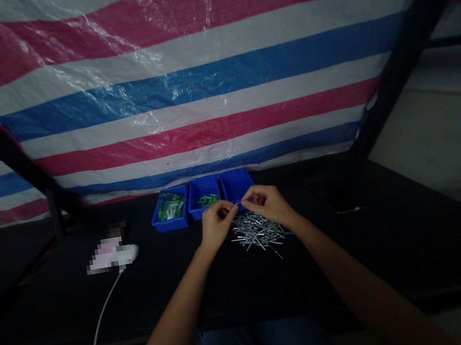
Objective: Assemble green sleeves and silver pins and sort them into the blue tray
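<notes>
My left hand [216,224] and my right hand [266,202] meet above the front of the blue bins. Thumb and fingers of each are pinched together, and a thin rod [237,203] spans the small gap between them. Its ends are hidden by my fingertips. Just below and to the right, a loose pile of thin silvery metal rods [260,232] lies on the black table. Behind my hands stand the right blue bin [238,178], with no contents visible, and the middle blue bin [196,207], which holds small green pieces [207,200].
The left blue bin [171,225] contains clear and green pieces. A white device with a cable [106,303] lies at left beside a blurred pink item [106,255]. A dark phone [335,197] rests at right. A striped sheet [201,95] hangs behind the black table [147,308].
</notes>
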`<state>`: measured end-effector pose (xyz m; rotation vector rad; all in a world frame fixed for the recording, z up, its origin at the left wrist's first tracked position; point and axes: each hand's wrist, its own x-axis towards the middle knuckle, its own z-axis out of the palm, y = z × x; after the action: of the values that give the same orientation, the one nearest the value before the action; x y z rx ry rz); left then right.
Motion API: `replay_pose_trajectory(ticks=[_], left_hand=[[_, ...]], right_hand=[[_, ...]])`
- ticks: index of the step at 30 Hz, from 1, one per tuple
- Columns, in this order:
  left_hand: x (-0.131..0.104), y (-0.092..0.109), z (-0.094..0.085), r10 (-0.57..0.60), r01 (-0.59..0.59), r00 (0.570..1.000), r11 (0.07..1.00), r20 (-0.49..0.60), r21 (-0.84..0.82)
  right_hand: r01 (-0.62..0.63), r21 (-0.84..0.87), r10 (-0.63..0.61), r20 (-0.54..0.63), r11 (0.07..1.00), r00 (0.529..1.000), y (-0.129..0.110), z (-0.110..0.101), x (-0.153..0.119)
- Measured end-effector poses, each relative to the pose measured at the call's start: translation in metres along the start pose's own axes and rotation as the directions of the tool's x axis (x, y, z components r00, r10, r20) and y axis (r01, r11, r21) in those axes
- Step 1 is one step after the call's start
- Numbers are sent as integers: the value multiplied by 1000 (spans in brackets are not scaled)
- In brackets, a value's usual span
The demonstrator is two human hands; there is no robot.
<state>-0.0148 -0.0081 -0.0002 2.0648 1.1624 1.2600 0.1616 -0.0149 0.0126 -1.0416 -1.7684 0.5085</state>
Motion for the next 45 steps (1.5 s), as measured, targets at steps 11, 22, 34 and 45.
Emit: replay_pose_trajectory(ticks=[11, 22, 34, 45], left_hand=[[8, -6, -4, -54, 42, 997, 977, -51, -208], [7, -1, -2, -5, 3, 1000, 972, -9, -235], [7, -3, 1, -103, 99, 995, 946, 3, -308], [5, 0, 3, -145, 204, 972, 911, 186, -359]], right_hand=[[-17, -361, 27, 22, 932, 999, -2, 13, -3], [-113, -316, 119, 0, 942, 993, 4, 23, -4], [-139, -306, 122, -73, 942, 990, 4, 20, -4], [-97, -89, 87, -102, 991, 991, 10, 15, 0]])
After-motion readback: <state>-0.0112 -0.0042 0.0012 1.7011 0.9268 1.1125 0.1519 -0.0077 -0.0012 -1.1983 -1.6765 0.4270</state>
